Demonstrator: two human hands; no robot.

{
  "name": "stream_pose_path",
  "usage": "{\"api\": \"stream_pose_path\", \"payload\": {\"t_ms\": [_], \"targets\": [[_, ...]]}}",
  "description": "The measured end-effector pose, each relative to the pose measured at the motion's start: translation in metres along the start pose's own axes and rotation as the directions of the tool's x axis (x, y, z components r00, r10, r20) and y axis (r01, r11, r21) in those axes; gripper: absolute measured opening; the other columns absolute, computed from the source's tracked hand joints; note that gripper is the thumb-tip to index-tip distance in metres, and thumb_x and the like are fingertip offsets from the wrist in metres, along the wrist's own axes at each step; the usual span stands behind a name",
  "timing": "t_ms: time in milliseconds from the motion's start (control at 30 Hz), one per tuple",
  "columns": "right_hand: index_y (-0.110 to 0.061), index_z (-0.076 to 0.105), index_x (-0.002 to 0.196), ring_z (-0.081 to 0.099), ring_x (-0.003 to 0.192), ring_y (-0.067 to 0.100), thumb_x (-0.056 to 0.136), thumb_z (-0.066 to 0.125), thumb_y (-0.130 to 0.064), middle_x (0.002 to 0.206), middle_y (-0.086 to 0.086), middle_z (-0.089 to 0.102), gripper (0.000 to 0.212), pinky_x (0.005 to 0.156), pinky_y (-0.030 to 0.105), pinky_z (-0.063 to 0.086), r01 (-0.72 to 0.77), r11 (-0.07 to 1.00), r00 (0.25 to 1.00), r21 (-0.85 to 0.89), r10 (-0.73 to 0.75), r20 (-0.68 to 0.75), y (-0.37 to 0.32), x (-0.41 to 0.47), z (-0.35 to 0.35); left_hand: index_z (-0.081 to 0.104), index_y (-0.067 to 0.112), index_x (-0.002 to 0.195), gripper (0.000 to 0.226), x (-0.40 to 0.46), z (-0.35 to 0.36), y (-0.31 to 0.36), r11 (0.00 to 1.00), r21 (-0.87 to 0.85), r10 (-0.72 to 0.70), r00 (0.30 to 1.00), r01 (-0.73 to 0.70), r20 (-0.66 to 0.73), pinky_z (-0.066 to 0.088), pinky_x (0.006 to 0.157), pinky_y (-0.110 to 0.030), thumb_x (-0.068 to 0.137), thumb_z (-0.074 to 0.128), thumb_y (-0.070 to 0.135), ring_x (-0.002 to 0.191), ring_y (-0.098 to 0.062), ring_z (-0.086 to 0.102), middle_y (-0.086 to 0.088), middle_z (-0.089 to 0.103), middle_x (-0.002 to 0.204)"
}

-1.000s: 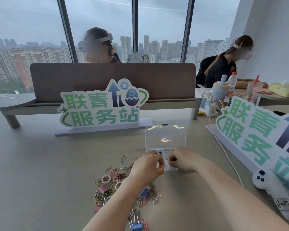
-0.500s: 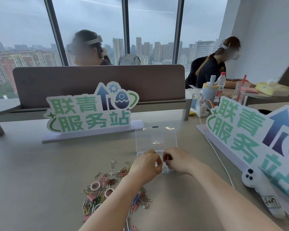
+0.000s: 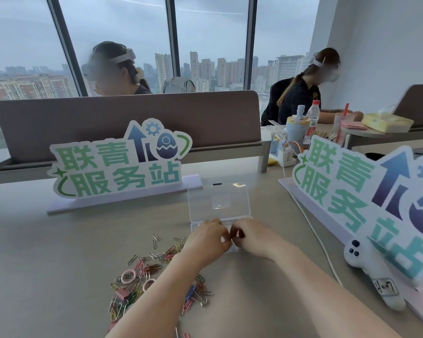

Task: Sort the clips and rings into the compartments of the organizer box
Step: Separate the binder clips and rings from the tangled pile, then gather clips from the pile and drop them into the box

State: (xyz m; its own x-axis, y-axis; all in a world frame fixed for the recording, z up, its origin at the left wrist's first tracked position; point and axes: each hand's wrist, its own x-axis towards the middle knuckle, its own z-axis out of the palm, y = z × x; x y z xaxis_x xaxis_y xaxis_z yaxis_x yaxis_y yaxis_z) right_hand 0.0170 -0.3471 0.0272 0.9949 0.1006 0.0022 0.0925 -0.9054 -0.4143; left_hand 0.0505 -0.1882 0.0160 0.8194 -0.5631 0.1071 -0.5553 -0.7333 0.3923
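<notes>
A clear plastic organizer box (image 3: pixel 233 222) lies on the table with its lid (image 3: pixel 219 203) standing open behind it. My left hand (image 3: pixel 205 242) and my right hand (image 3: pixel 254 240) meet over the box's front, fingers curled toward each other. The backs of the hands hide what lies between the fingertips and most of the compartments. Left of the box a loose pile of coloured paper clips (image 3: pixel 154 267) spreads under my left forearm, with pink rings (image 3: pixel 128 276), a pink binder clip (image 3: pixel 121 293) and a blue binder clip (image 3: pixel 189 292) in it.
A green lettered sign (image 3: pixel 117 162) stands behind the pile and a second sign (image 3: pixel 366 203) runs along the right. A white controller (image 3: pixel 371 269) and a white cable (image 3: pixel 310 223) lie at the right. Two people sit beyond the brown partition (image 3: pixel 132 113).
Both hands stay together over the box's front, fingertips drawn a little closer. The camera view has shifted, so the whole scene sits differently in frame.
</notes>
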Motion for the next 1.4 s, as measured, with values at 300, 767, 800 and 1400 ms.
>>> {"api": "stream_pose_path", "payload": {"t_ms": [300,767,800,1400], "targets": [[-0.029,0.071,0.102,0.062,0.098,0.019,0.087,0.055,-0.023,0.105,-0.003,0.069,0.023,0.068,0.023,0.037,0.024,0.995,0.999,-0.095,-0.027,-0.027,-0.003,-0.002,0.0,0.073,0.027,0.101,0.023,-0.005,0.003,-0.01,0.999,-0.031,0.024,0.999,-0.025,-0.023,0.051,0.087,-0.035,0.089,0.053,0.027,0.104,-0.015,0.057,0.011,0.063,0.111],[-0.03,0.071,0.096,0.064,0.084,0.02,0.089,0.052,-0.029,0.09,-0.004,0.072,0.02,0.072,0.033,0.051,0.168,0.985,0.982,-0.032,-0.17,-0.078,-0.052,-0.013,0.015,0.072,0.025,0.103,0.026,-0.063,-0.014,-0.036,0.992,-0.109,-0.085,0.98,0.066,-0.179,0.051,0.083,-0.036,0.089,0.055,0.013,0.094,-0.013,0.061,0.011,0.063,0.109],[-0.03,0.071,0.096,0.064,0.083,0.02,0.089,0.053,-0.029,0.089,-0.003,0.072,0.019,0.072,0.034,0.052,0.199,0.98,0.978,-0.022,-0.2,-0.06,-0.061,-0.014,0.019,0.072,0.026,0.102,0.025,-0.07,-0.017,-0.041,0.99,-0.113,-0.109,0.977,0.089,-0.183,0.051,0.083,-0.036,0.089,0.055,0.013,0.092,-0.013,0.061,0.011,0.063,0.107],[-0.025,0.068,0.104,0.061,0.098,0.023,0.092,0.055,-0.038,0.104,-0.001,0.065,0.021,0.078,0.037,0.05,0.392,0.912,0.915,-0.117,-0.374,0.152,-0.151,-0.025,0.068,0.06,0.028,0.082,0.004,-0.183,-0.048,-0.085,0.956,-0.089,-0.293,0.926,0.279,-0.238,0.049,0.07,-0.028,0.081,0.063,0.025,0.078,-0.008,0.056,0.015,0.057,0.081]]}}
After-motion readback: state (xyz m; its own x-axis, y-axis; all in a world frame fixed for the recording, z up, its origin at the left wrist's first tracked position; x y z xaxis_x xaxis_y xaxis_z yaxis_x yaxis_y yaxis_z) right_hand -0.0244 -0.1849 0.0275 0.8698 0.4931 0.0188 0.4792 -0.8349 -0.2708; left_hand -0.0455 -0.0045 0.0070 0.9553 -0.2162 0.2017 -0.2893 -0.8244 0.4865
